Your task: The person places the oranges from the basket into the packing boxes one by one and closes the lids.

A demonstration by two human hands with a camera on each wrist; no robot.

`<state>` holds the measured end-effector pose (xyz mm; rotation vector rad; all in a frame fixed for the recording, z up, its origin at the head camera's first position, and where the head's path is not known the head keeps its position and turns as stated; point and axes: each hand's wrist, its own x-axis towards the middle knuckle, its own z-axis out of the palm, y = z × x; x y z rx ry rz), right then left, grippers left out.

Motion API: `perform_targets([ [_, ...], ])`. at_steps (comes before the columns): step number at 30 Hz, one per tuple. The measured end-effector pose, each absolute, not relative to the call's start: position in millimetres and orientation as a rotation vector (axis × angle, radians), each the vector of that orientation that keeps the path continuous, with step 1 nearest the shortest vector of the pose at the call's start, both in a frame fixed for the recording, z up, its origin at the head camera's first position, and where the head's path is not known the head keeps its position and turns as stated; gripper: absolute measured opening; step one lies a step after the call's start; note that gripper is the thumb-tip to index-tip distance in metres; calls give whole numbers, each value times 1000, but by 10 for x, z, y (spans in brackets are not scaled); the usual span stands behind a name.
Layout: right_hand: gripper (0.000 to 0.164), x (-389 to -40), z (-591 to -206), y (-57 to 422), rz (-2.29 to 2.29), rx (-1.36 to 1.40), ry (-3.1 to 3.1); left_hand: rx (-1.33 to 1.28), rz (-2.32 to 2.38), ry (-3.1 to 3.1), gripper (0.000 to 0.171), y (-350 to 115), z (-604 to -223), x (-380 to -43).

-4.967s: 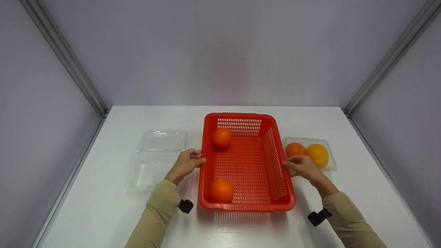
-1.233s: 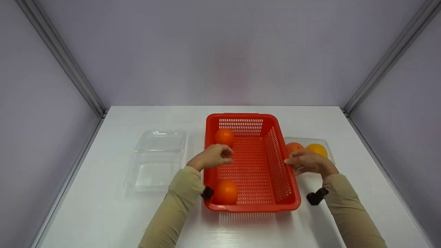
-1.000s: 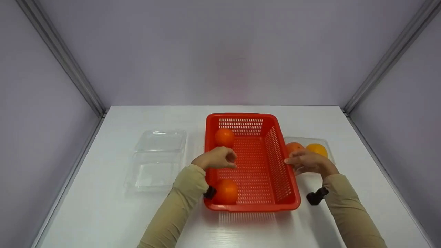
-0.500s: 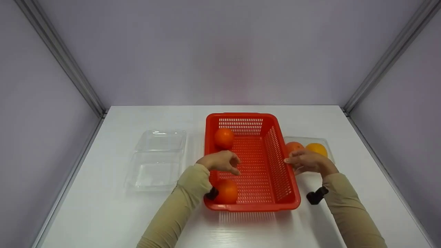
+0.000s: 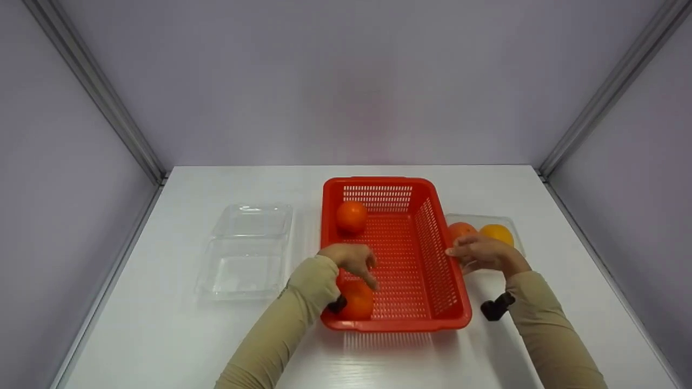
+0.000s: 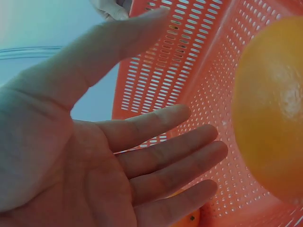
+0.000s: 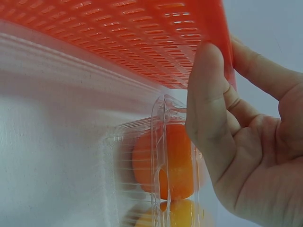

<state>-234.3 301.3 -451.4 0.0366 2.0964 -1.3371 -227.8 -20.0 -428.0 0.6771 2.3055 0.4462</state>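
Note:
A red plastic basket (image 5: 394, 326) stands mid-table with two oranges along its left side. The near orange (image 5: 360, 301) lies below my left hand (image 5: 354, 258), which reaches in over the basket. The far orange (image 5: 352, 217) sits towards the back. In the left wrist view the fingers (image 6: 175, 151) are spread and nearly straight, the palm holds nothing, and a large orange (image 6: 272, 109) fills the right side. My right hand (image 5: 484, 252) pinches the basket's right rim; the right wrist view shows thumb and fingers on either side of the rim (image 7: 215, 28).
Beside the basket on the right sits a clear plastic box (image 5: 503, 220) holding an orange-red fruit (image 5: 461, 230) and a yellow-orange fruit (image 5: 497, 234). A hinged clear box (image 5: 246, 270) lies opened flat on the left. Walls (image 5: 346, 81) enclose the table's back and sides.
My left hand has left the basket's left rim, moved in over the basket and come down towards the near orange, its fingers opening. The right hand keeps its hold on the right rim.

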Motion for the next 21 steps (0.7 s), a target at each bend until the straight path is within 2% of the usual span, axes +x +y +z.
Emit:
perform_targets([
  [21, 23, -2358, -4544, 3024, -1343, 27, 2085, 625, 252, 2289, 64, -135, -4339, -2224],
])
